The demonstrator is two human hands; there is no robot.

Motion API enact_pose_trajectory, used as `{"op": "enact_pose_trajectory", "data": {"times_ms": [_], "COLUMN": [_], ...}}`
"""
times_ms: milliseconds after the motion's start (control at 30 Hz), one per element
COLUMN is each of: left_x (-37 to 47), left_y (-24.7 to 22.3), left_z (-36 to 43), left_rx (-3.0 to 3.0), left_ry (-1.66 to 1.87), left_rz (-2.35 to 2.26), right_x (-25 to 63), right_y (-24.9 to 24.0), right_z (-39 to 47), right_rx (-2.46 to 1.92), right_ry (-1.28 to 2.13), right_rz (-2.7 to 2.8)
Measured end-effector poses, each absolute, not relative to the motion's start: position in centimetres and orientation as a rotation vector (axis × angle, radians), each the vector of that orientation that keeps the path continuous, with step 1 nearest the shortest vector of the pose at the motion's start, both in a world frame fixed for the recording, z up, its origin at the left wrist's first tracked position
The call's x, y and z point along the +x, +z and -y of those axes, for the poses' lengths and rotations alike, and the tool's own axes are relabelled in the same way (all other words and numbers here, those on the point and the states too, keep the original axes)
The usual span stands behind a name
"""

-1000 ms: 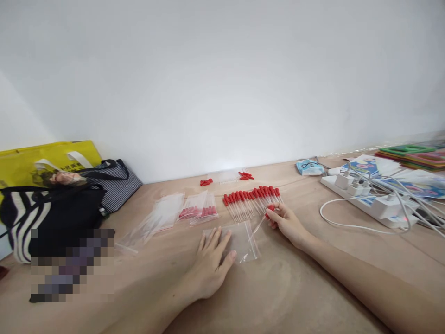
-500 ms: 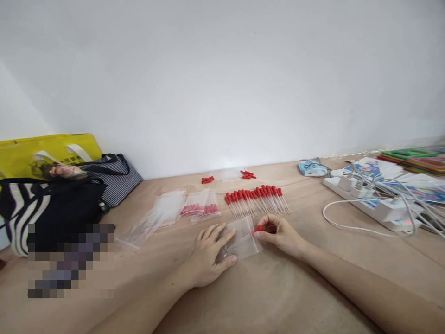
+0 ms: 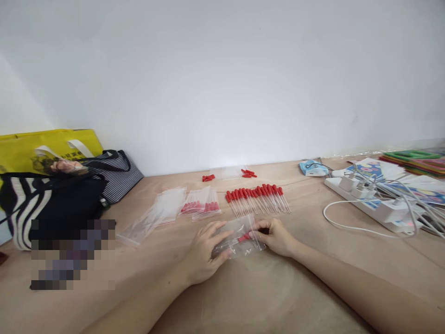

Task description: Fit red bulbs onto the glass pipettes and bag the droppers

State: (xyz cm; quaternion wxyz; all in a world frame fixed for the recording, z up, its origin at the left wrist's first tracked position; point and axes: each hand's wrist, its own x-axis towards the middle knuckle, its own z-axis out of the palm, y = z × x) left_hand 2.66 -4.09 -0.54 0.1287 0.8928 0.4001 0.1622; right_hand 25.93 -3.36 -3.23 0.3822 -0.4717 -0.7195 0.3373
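Observation:
A clear zip-lock bag (image 3: 232,228) lies on the table between my two hands. My left hand (image 3: 208,250) grips its left side, fingers above and thumb below. Inside the bag is a dropper (image 3: 244,237) with a red rubber bulb, its thin tube pointing left. My right hand (image 3: 277,237) is closed at the bag's right-hand mouth, thumb and fingers pinched at the bulb's end; the exact contact is hard to see. Just beyond, several red-bulbed droppers (image 3: 257,197) lie side by side in a row.
Flat zip-lock bags (image 3: 168,204) and bags holding red bulbs (image 3: 210,207) lie left of the row. Loose red bulbs (image 3: 208,178) sit near the wall. A power strip (image 3: 368,204) with cables and a blue mask (image 3: 313,168) are right; a black bag (image 3: 66,208) stands left.
The dropper has slid left, so its red bulb is now inside the bag. My right hand has followed slightly left to the bag's mouth. My left hand stays on the bag.

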Motion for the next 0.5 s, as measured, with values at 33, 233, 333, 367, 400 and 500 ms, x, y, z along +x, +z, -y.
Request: {"op": "enact_pose_trajectory", "data": {"times_ms": [33, 233, 333, 367, 400, 500], "left_x": [2.3, 0.8, 0.9, 1.0, 1.0, 1.0], "left_y": [-0.5, -0.2, -0.1, -0.1, -0.1, 0.0], "left_z": [4.1, 4.1, 4.1, 4.1, 4.1, 4.2], "left_rx": [2.584, 2.553, 2.559, 2.557, 2.555, 2.555], "left_ry": [0.491, 0.434, 0.443, 0.446, 0.448, 0.451], "left_rz": [-1.137, -1.034, -1.028, -1.03, -1.032, -1.034], "right_x": [26.0, 28.3, 30.1, 30.4, 30.5, 29.6], "right_y": [-3.4, -3.1, -1.8, -1.3, -1.0, -0.3], "right_z": [3.4, 1.2, -1.7, -2.7, -3.6, -5.4], "right_rx": [-1.201, -1.331, -1.586, -1.702, -1.812, -2.084], "right_ry": [0.856, 0.677, 0.35, 0.273, 0.195, 0.066], "right_rz": [1.84, 1.702, 1.695, 1.708, 1.707, 1.728]}}
